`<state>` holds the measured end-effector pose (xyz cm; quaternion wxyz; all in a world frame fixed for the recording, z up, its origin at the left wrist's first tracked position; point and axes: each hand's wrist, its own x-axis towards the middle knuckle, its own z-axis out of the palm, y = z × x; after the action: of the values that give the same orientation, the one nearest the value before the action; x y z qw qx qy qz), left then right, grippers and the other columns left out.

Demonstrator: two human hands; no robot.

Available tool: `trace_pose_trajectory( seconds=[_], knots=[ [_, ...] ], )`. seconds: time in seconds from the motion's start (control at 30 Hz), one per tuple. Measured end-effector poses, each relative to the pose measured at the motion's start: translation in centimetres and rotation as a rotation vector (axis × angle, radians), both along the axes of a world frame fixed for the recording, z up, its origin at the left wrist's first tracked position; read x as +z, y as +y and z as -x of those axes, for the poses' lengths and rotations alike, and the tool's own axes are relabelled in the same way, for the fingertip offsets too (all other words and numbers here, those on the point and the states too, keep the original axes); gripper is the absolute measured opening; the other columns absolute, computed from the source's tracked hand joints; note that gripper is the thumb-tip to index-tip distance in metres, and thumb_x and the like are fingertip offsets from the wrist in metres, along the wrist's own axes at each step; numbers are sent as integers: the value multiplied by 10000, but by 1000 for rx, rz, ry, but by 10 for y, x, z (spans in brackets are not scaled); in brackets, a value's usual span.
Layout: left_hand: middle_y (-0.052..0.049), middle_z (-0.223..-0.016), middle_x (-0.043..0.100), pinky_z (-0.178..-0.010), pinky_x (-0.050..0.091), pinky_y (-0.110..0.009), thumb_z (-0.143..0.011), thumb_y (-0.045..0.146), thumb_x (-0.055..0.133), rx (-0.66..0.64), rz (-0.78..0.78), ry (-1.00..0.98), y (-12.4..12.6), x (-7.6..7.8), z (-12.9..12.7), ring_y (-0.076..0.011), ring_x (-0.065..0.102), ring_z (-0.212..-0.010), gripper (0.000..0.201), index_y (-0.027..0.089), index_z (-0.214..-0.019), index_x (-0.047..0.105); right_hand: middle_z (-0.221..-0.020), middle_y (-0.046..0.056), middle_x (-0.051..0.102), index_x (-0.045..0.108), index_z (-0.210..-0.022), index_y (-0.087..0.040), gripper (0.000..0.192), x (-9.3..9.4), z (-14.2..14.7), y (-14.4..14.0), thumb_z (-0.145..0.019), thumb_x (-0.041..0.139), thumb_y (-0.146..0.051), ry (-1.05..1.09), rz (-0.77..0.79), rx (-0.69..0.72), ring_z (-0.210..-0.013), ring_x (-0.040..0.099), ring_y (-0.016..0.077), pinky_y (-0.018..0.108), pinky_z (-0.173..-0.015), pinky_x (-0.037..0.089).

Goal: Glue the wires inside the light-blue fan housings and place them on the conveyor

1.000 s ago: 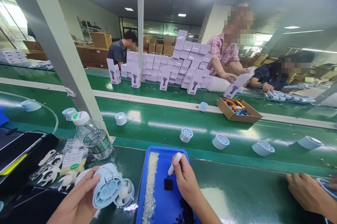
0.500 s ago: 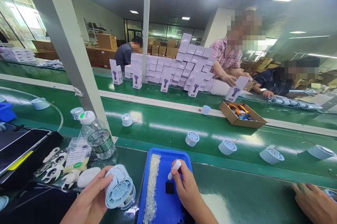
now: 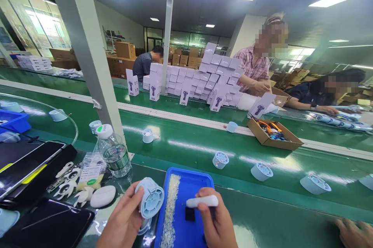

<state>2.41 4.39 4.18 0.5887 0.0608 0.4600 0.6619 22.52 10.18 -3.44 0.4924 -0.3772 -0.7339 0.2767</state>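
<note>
1. Your left hand [image 3: 124, 222] gripped a pale blue round fan housing [image 3: 151, 197], raised just left of the blue tray [image 3: 201, 178]; your right hand [image 3: 217, 224] pinched a white pen-like tool [image 3: 202, 201] lying level over that tray.
2. You faced a wide factory hall with ceiling lights and a grey post [image 3: 87, 50] rising beside you.
3. Green conveyor belts [image 3: 189, 145] ran across, carrying more pale fan housings [image 3: 261, 171] well apart from each other.
4. Beyond them stood a stack of white boxes [image 3: 204, 79], with other people at work behind it.
5. An open cardboard box [image 3: 274, 135] sat at the far edge of the belt.
6. A water bottle [image 3: 113, 153] stood near your left hand.
7. White granules [image 3: 171, 201] and a small black square [image 3: 190, 214] lay in the tray.
</note>
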Motion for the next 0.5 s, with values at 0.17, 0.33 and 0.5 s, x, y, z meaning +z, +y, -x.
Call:
trace_pose_trajectory(
  seconds=[0.17,0.33,0.5],
  knots=[
    [-25,-792,709,-571,508,-232,-650,306,810,-1,22,-19,3,-7,-7,-178,643,-705,297,203,-904,696,-732,-12,557,513,-884,-237,168,-1,3,9,-973,398,-321,17,32,-31,-622,540,130,210,-583,463],
    [8,-694,660,-527,471,-207,-610,308,834,-4,-19,19,2,-13,0,-123,559,-585,281,199,-833,703,-710,-14,540,498,-856,-225,214,-17,4,16,-973,384,-364,-33,124,-17,-614,527,132,219,-584,457],
    [12,-651,624,-551,465,-200,-586,331,843,9,-2,62,0,-14,1,-121,541,-607,281,191,-788,707,-699,-12,531,496,-860,-221,232,-22,4,15,-966,381,-392,-77,151,-25,-608,516,142,234,-581,451]
  ],
)
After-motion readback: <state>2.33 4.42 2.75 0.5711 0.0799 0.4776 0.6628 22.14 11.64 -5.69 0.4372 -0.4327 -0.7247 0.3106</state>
